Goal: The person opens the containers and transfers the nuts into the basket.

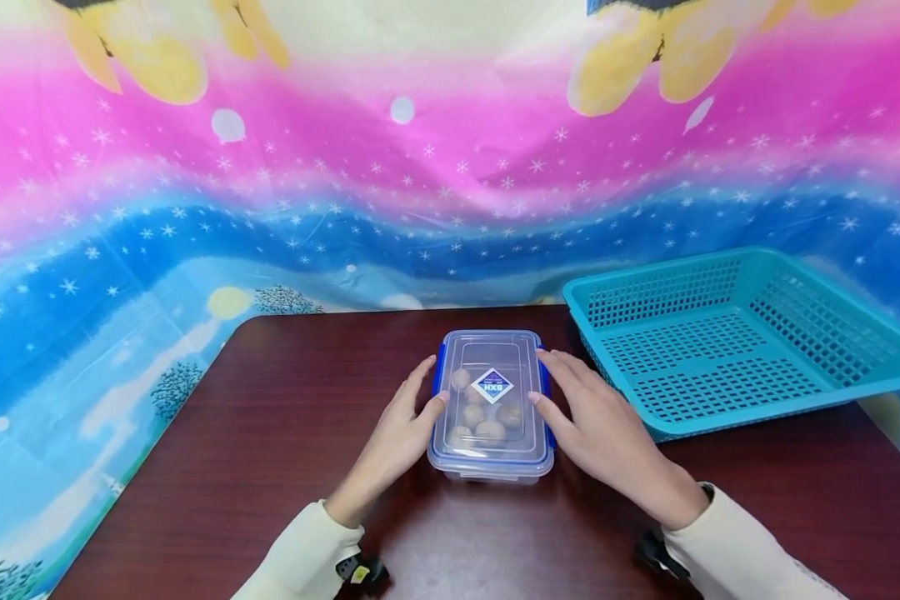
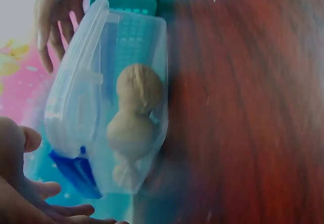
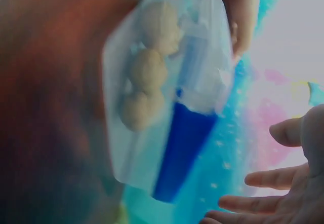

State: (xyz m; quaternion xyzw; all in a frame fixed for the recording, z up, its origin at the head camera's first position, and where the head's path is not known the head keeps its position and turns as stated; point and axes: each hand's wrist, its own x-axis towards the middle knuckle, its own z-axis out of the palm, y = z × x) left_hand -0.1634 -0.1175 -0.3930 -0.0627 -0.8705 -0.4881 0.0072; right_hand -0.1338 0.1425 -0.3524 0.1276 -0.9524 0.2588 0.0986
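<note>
A clear plastic food container with a blue-edged lid stands on the table between the hands, the lid on top. Several walnuts lie inside, mostly toward its near end, and a diamond-shaped label marks the lid. My left hand is at the container's left side, thumb and fingers loosely extended. On the opposite side, my right hand has its fingertips close to the right edge, fingers spread. Blue side clips show in the left wrist view and the right wrist view, where one clip hangs along the wall.
A teal perforated basket stands at the right back of the dark reddish-brown table, its near left corner beside the right hand. Behind the table hangs a colourful printed cloth.
</note>
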